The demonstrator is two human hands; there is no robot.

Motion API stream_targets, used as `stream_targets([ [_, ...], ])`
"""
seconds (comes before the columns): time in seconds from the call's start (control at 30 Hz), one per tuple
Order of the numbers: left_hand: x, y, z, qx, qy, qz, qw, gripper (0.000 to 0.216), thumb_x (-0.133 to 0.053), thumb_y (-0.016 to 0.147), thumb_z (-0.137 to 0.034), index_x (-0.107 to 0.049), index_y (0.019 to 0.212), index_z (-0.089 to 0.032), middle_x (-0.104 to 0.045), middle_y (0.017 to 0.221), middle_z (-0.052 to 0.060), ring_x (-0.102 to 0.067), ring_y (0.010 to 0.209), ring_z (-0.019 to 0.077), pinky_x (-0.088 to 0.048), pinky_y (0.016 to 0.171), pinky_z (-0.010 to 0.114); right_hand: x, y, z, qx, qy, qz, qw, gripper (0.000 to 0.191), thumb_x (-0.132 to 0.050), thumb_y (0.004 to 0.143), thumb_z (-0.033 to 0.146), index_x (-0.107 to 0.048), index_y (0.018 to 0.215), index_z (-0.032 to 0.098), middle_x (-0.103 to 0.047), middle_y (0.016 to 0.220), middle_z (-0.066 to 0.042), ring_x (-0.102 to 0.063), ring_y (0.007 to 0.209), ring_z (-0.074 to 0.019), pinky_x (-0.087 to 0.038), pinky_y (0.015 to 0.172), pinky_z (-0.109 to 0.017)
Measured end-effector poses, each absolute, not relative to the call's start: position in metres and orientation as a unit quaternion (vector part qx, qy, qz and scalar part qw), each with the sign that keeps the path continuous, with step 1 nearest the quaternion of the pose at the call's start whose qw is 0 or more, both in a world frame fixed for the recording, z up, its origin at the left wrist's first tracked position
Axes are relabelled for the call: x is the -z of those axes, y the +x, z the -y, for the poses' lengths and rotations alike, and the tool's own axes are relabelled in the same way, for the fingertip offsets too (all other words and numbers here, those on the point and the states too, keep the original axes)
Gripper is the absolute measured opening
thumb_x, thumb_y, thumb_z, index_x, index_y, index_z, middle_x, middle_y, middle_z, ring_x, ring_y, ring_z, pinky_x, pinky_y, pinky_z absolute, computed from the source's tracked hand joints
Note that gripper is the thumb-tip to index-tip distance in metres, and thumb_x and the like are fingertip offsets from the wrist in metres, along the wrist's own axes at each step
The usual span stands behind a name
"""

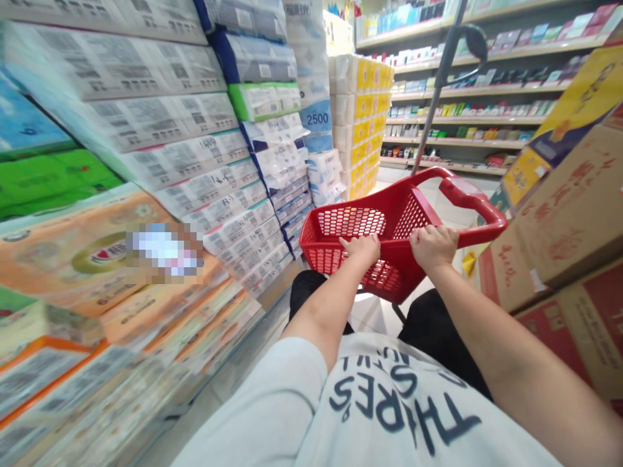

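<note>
A red plastic shopping cart [395,277] with honeycomb mesh walls stands directly before me, its long side turned towards my body. My left hand [363,248] is closed over its near rim, with the fingers curled inward. Farther right along that same rim, my right hand [435,245] grips the edge beside the thick red handle [476,201]. Both hands are partly hidden at the fingertips. Part of a thin cart leg shows below the basket, between my dark-clad legs.
Stacked tissue packs [170,123] line the left side, with orange packs [92,259] lower down. Yellow-and-white packs [363,123] stand ahead. Cardboard cartons [559,214] crowd the right. A metal pole [432,120] rises behind the cart, before shelves of small boxes [491,78].
</note>
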State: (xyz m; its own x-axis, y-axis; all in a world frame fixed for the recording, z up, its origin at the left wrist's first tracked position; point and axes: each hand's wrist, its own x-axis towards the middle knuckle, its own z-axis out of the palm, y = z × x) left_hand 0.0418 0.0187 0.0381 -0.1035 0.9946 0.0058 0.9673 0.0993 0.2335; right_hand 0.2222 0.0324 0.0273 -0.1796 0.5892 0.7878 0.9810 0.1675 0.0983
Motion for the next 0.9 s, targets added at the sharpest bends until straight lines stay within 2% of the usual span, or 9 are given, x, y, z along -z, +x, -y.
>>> stream_targets([
  [0.13, -0.036, 0.068, -0.009, -0.142, 0.720, -0.677, 0.054, 0.056, -0.008, 0.096, -0.048, -0.057, 0.112, -0.028, -0.061, 0.118, 0.005, -0.051, 0.112, 0.0246, -0.006, 0.107, 0.063, -0.025, 0.225, -0.035, 0.333, -0.556, 0.696, 0.309, 0.034, -0.042, 0.087, 0.029, -0.052, 0.057, 0.018, -0.048, 0.061, -0.003, -0.035, 0.067, -0.0171, -0.019, 0.071, -0.035],
  [0.3, -0.035, 0.075, -0.008, -0.160, 0.752, -0.638, 0.037, 0.055, -0.009, 0.094, -0.055, -0.054, 0.114, -0.030, -0.060, 0.116, 0.003, -0.052, 0.109, 0.0224, -0.016, 0.108, 0.055, -0.027, 0.227, -0.033, 0.304, -0.561, 0.709, 0.299, 0.030, -0.042, 0.085, 0.026, -0.057, 0.061, 0.017, -0.051, 0.063, -0.006, -0.038, 0.069, -0.0186, -0.020, 0.071, -0.036],
  [0.57, -0.051, 0.082, -0.013, -0.093, 0.717, -0.681, 0.112, 0.047, -0.018, 0.095, -0.045, -0.057, 0.115, -0.027, -0.060, 0.121, 0.006, -0.051, 0.113, 0.0300, -0.014, 0.101, 0.068, -0.021, 0.231, -0.040, 0.309, -0.557, 0.710, 0.299, 0.030, -0.044, 0.083, 0.029, -0.054, 0.057, 0.018, -0.048, 0.060, -0.005, -0.034, 0.066, -0.0177, -0.016, 0.067, -0.037],
  [0.7, -0.050, 0.089, -0.013, -0.144, 0.752, -0.632, 0.121, 0.052, -0.015, 0.094, -0.050, -0.054, 0.119, -0.029, -0.058, 0.125, 0.005, -0.051, 0.114, 0.0278, -0.014, 0.103, 0.066, -0.009, 0.242, -0.057, 0.310, -0.553, 0.713, 0.299, 0.032, -0.047, 0.079, 0.032, -0.048, 0.051, 0.018, -0.044, 0.053, -0.004, -0.027, 0.061, -0.0149, -0.012, 0.064, -0.036],
  [0.9, -0.049, 0.083, -0.024, -0.098, 0.678, -0.708, 0.171, 0.059, -0.010, 0.096, -0.040, -0.062, 0.112, -0.019, -0.062, 0.118, 0.012, -0.052, 0.112, 0.0273, -0.007, 0.104, 0.065, 0.003, 0.246, -0.076, 0.302, -0.576, 0.697, 0.302, 0.030, -0.050, 0.070, 0.036, -0.038, 0.048, 0.020, -0.042, 0.050, -0.004, -0.022, 0.058, -0.0134, -0.009, 0.063, -0.035],
])
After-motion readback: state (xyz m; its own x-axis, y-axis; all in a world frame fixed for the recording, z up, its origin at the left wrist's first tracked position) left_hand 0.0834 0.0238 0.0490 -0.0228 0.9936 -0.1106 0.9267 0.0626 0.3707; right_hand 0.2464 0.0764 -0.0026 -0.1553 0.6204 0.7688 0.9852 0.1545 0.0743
